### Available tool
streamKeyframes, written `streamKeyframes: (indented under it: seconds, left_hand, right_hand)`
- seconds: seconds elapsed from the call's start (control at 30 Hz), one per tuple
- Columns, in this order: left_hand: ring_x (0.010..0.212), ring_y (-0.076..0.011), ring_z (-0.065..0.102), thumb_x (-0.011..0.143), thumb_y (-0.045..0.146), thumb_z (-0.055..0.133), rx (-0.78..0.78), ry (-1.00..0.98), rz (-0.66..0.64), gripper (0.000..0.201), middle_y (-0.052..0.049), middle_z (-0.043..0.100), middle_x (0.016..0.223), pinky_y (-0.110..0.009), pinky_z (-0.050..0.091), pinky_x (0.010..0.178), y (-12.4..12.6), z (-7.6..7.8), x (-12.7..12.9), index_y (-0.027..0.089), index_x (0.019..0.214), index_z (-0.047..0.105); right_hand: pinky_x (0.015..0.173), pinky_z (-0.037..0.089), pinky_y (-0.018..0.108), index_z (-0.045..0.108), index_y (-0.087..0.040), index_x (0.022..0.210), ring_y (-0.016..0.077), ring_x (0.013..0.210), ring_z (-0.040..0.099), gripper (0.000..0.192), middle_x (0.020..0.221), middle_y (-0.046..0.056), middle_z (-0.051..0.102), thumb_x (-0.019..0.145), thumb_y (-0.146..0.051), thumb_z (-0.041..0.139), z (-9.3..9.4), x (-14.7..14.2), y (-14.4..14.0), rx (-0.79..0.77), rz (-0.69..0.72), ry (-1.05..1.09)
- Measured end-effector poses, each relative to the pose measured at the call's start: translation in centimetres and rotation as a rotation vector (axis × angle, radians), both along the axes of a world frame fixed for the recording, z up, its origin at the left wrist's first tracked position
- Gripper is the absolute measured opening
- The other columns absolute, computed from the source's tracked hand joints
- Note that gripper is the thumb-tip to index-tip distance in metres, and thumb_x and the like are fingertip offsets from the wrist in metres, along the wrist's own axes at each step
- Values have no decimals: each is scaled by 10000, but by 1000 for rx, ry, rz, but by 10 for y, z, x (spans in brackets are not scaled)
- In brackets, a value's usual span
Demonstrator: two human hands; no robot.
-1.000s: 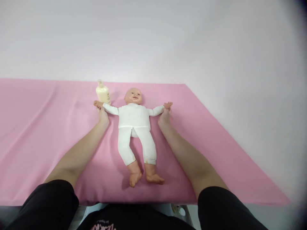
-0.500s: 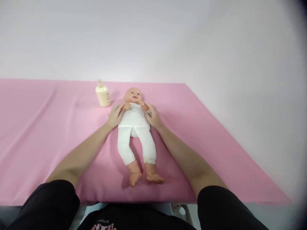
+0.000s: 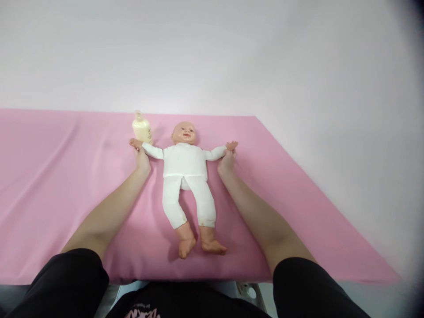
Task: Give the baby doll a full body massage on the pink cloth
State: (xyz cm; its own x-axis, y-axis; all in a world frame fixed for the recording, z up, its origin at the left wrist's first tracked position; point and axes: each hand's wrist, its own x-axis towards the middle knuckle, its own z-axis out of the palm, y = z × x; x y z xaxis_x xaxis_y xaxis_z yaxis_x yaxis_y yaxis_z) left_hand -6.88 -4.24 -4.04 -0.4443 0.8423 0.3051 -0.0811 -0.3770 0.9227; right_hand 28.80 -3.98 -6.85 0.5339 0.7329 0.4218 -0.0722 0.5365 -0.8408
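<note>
A baby doll with a white cloth body lies on its back on a pink sheet, its head away from me and its bare feet towards me. Both of its arms stretch out sideways. My left hand is closed on the doll's arm at the left, near its wrist. On the other side, my right hand grips the doll's right-hand-side arm by the wrist. My fingers are partly hidden under the doll's arms. Just behind the doll's hand at the left stands a pump bottle of pale yellow liquid.
The pink sheet covers a table whose near edge is close to my body. A plain white wall or surface lies beyond its far edge. Part of a light-coloured chair or frame shows below the near edge.
The doll's arms were folded up by its chest, with my hands at its sides. Now both arms are spread outward, and my hands have moved apart with them.
</note>
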Motion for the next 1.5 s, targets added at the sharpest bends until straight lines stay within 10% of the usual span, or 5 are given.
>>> streamKeyframes:
  seconds: [0.43,0.83,1.0,1.2,1.5]
  left_hand:
    - [1313,-317,554,1026,514,433,318,1043,-270,520,-174,612,1374,-547,400,1177,-43,25,35,192,1420,543]
    - [1427,-181,517,1046,270,396,-45,-103,41,400,-138,486,1544,-389,393,1224,-11,15,10,244,1443,360]
    - [1407,-200,533,1052,198,316,-111,-164,54,372,-191,475,1537,-392,415,1203,-5,13,5,168,1422,333]
    - [1369,-240,550,1017,488,515,151,282,-47,526,-153,520,1493,-397,430,1173,-29,21,16,230,1459,392]
    - [1267,-322,575,1003,545,472,315,1038,-261,527,-164,637,1343,-546,410,1157,-47,29,35,197,1382,585]
  right_hand:
    - [1210,400,539,580,-272,1379,283,1304,584,483,1381,87,655,897,-254,580,41,-45,-51,184,244,-880]
    - [1239,353,553,441,-232,1386,235,1409,512,594,1538,111,481,796,-253,510,24,-15,-14,-69,22,84]
    - [1237,348,565,415,-231,1396,223,1397,516,606,1523,115,478,790,-254,438,14,-5,-4,-160,-10,163]
    - [1243,350,514,399,-256,1435,241,1474,451,618,1591,114,444,848,-277,591,38,-26,-33,156,146,-246]
    - [1211,396,517,580,-273,1352,272,1305,587,500,1373,85,656,854,-234,603,41,-44,-51,163,268,-812]
